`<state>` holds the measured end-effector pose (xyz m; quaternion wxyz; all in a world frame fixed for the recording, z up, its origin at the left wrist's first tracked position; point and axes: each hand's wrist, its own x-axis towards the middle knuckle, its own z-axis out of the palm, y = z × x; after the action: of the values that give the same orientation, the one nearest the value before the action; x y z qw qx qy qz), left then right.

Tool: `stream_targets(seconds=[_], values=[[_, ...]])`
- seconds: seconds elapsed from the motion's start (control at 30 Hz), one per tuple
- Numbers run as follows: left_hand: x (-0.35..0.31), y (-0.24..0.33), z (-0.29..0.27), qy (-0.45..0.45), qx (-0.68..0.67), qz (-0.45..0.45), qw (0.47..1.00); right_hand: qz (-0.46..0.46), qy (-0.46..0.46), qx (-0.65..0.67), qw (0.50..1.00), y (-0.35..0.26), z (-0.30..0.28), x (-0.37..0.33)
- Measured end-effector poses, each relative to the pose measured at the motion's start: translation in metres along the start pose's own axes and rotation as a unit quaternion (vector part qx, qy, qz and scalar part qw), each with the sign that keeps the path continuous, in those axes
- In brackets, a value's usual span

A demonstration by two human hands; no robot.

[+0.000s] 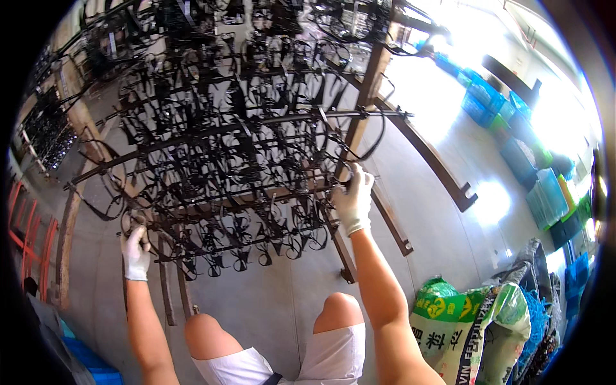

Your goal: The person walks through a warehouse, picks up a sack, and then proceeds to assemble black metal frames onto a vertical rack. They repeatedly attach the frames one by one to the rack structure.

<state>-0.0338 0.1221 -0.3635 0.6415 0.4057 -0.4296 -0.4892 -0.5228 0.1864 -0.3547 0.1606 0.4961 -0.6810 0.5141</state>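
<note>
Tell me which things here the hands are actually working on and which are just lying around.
In hand:
- left hand and right hand, both gloved, gripping the rack of black wire pieces

Lying about:
- green printed sacks
- blue crates
- red metal frame

Your left hand [136, 253] and right hand [353, 200] wear white gloves on a rack [256, 199] of black metal hooks, above your white shorts [292, 362]; right of your right hand stand blue crates [484, 99] and green-and-white sacks [449, 327].
</note>
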Motion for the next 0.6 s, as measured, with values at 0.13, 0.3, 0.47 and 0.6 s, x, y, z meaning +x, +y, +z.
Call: stream_targets(seconds=[0.13, 0.3, 0.47, 0.6], values=[[0.011, -0.01, -0.022, 0.004, -0.013, -0.057, 0.998, -0.077, -0.053, -0.029, 0.995, 0.026, 0.011, 0.024], [-0.003, 0.008, -0.008, -0.026, -0.014, -0.052, 0.998, 0.069, -0.191, 0.182, 0.962, 0.0, 0.018, 0.023], [-0.007, 0.008, 0.012, 0.011, -0.018, -0.01, 1.0, 0.123, -0.208, 0.229, 0.943, 0.002, 0.009, 0.026], [-0.003, -0.004, -0.008, 0.042, -0.051, 0.019, 0.998, 0.138, -0.149, 0.194, 0.96, -0.022, -0.013, 0.02]])
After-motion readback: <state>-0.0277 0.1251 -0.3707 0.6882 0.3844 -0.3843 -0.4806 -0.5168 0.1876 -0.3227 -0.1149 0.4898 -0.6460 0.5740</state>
